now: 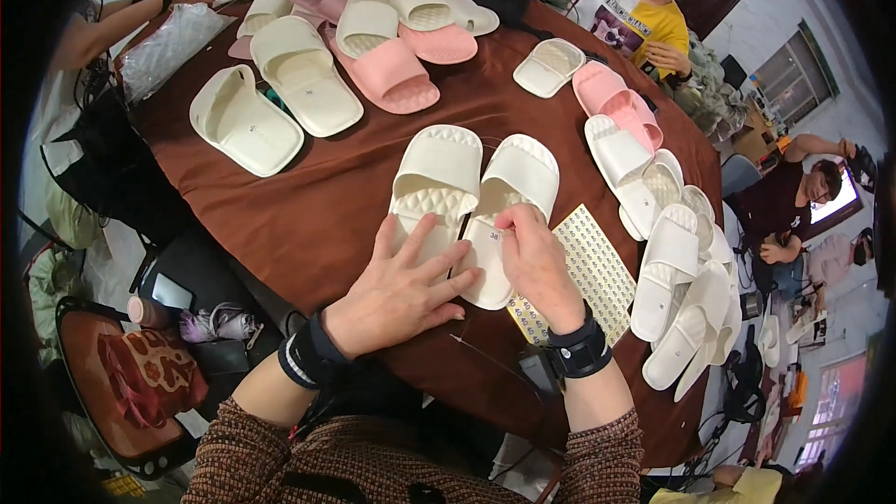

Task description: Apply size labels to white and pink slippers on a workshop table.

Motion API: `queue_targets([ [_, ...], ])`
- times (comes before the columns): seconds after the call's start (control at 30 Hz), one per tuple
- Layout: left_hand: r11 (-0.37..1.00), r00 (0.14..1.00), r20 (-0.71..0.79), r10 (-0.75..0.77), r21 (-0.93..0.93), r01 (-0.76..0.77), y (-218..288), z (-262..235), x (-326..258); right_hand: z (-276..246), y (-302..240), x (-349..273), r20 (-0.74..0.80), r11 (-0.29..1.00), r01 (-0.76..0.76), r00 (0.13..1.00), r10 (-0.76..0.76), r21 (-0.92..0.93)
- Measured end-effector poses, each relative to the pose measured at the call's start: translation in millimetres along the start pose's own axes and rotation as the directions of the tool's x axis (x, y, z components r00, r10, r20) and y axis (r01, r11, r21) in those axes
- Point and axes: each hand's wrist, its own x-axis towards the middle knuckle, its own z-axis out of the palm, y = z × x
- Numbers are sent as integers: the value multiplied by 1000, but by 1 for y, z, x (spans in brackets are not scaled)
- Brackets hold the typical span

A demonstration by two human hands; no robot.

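Note:
Two cream slide slippers lie side by side on the brown table [308,215] right in front of me. My left hand [401,285] lies flat, fingers spread, on the heel of the left slipper [437,177]. My right hand [534,261] presses its fingertips on the heel of the right slipper [509,191], where a small round white sticker [495,235] sits. A sheet of small round stickers [593,266] lies just right of that hand, partly under my wrist.
Many more cream and pink slippers cover the far half of the table [373,47] and run in an overlapping row down its right edge [681,271]. Other people sit at the far left, far side and right. A chair with a bag [140,373] stands at lower left.

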Motion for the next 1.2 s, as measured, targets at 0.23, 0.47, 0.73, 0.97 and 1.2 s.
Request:
queue_targets([
  [0.23, 1000, 1000, 11, -12, -5, 12, -2, -2, 1, -3, -5, 2, 36, 1000, 18, 999, -18, -10],
  [0.47, 1000, 1000, 5, -18, -24, 18, -3, -1, 1, -2, -3, 3, 29, 999, 39, 999, -38, -16],
  [0.73, 999, 999, 32, -35, -28, 36, -1, -2, -1, -1, -4, 3, 28, 1000, 21, 999, -21, 6],
  [0.97, 999, 999, 28, -36, -33, 37, -2, -1, 0, -2, -8, 4, 25, 997, 44, 999, -43, -58],
  [1.2, 999, 999, 28, -27, -30, 28, -2, -1, 0, -3, -11, 2, 47, 991, 14, 999, -8, -135],
])
